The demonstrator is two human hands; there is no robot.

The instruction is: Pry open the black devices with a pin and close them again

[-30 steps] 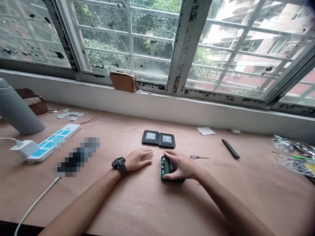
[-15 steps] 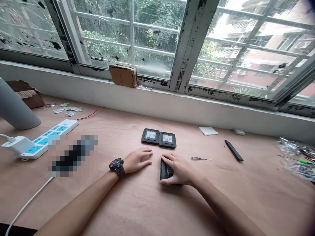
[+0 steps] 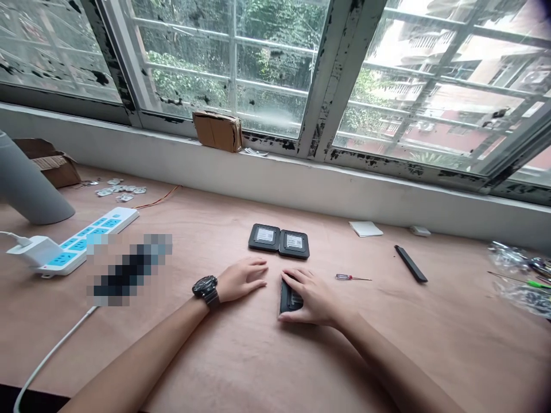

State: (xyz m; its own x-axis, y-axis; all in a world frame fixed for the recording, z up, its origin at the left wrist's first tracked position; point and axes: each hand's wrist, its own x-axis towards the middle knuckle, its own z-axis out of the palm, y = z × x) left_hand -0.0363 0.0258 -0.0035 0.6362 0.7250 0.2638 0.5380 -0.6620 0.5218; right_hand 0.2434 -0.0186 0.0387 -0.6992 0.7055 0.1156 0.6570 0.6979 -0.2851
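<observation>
My right hand (image 3: pixel 312 297) lies over a small black device (image 3: pixel 287 298) on the wooden table, fingers wrapped around it, most of it hidden. My left hand (image 3: pixel 241 279), with a black watch on its wrist, rests flat on the table just left of the device, fingers together, holding nothing. Two more black square devices (image 3: pixel 279 241) with white labels sit side by side just beyond both hands.
A small screwdriver (image 3: pixel 352 278) lies right of my right hand; a black bar (image 3: pixel 410 263), a white pad (image 3: pixel 365 229) and plastic bags (image 3: pixel 520 275) further right. At left are a blue-and-white power strip (image 3: pixel 86 240), a charger with cable, a grey cylinder (image 3: pixel 26 189), cardboard boxes. The window sill runs behind.
The device under my right hand showed a green circuit board a second ago; now only its black side shows, and the hand covers it more flatly. My left hand stayed put.
</observation>
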